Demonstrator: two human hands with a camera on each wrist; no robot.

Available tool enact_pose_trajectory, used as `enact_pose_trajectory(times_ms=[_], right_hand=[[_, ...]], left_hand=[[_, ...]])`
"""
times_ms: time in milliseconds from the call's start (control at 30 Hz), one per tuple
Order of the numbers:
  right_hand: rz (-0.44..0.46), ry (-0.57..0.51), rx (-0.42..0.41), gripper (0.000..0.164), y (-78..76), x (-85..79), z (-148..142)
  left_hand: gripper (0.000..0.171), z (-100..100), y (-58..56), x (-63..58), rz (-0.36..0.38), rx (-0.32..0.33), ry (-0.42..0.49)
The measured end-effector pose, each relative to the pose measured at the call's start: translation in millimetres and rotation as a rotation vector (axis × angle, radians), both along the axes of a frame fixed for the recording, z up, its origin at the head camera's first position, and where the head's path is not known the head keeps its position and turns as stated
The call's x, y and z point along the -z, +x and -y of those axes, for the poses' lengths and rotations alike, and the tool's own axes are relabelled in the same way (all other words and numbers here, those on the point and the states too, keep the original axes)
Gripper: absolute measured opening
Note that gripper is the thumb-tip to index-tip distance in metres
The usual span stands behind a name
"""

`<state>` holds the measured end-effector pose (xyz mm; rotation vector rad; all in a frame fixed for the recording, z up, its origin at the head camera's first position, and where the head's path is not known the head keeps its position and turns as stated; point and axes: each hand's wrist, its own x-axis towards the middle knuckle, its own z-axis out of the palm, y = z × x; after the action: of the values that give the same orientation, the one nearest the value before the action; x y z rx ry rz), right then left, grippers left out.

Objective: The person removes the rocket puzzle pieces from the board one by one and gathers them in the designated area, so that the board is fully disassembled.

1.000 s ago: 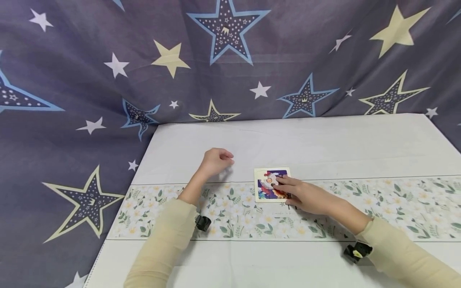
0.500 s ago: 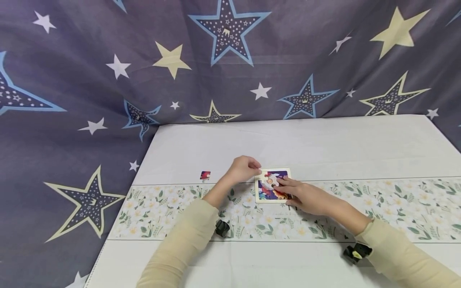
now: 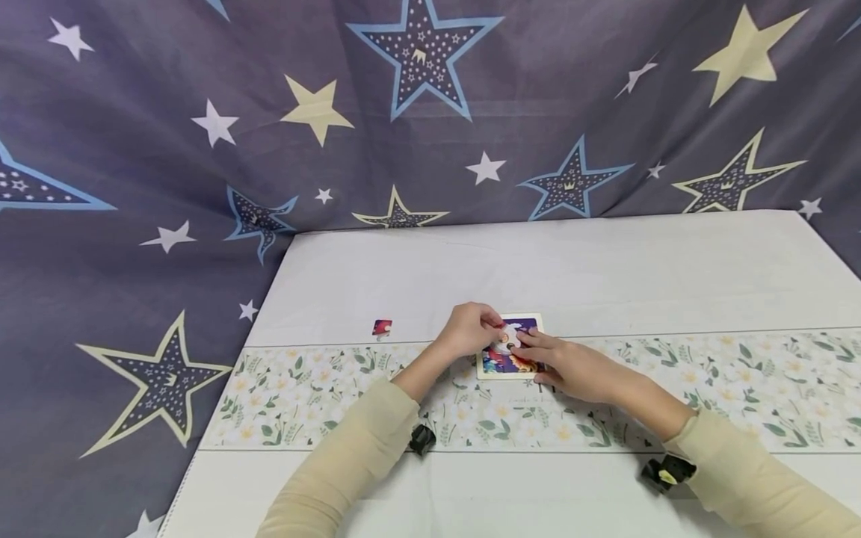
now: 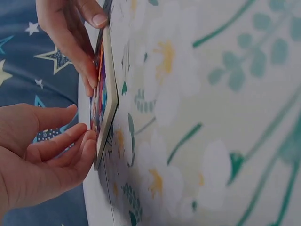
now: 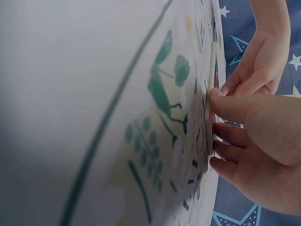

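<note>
A small square jigsaw puzzle [image 3: 494, 369] in a cream frame lies on the table, its picture purple, white and red. My left hand [image 3: 472, 329] reaches over the frame's upper left part. In the left wrist view my left hand [image 4: 51, 155] touches the puzzle with its fingertips, the thumb apart from them; no piece shows between them. My right hand [image 3: 572, 366] rests on the puzzle's right side, fingers on the picture and thumb by the near edge. A loose red puzzle piece [image 3: 383, 327] lies left of the frame. My left hand covers part of the picture.
A white cloth with a floral band [image 3: 706, 388] covers the table. Behind it and on the left hangs a dark curtain [image 3: 430, 164] with stars. A black wrist camera [image 3: 422, 439] sits at my left sleeve, another wrist camera [image 3: 667, 472] at my right.
My left hand has moved right, from beside the puzzle to over its upper left part. The loose red piece has come into view behind it. My right hand has stayed on the puzzle.
</note>
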<state>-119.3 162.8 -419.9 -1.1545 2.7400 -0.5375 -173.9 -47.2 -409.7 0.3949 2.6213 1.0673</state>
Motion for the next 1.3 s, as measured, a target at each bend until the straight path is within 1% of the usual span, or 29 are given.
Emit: enact_pose_trajectory(times_ms=[200,367,667,967,1300], right_hand=[[0.026,-0.002,0.003,0.046,1.1,-0.8,0.2],[0.022,-0.001,0.009,0.047,1.3,-0.3,-0.2],[0.009,-0.002,0.003,0.046,0.1,0.3,-0.9],[0.011,-0.003,0.002,0.046,-0.5,-0.3,0.2],[0.008,-0.006,0.002,0.045,0.1,-1.7,1.5]], left_hand=[[0.019,-2.6,-1.8,0.5,0.082,-0.071,0.054],[0.027,-4.0,-2.5,-1.0,0.121,-0.098,0.075],[0.024,-4.6,-3.2,-2.0,0.104,-0.092,0.074],[0.022,-4.0,-4.1,-0.1,0.091,-0.087,0.077],[0.018,-4.2,-6.8,1.7,0.098,-0.109,0.097]])
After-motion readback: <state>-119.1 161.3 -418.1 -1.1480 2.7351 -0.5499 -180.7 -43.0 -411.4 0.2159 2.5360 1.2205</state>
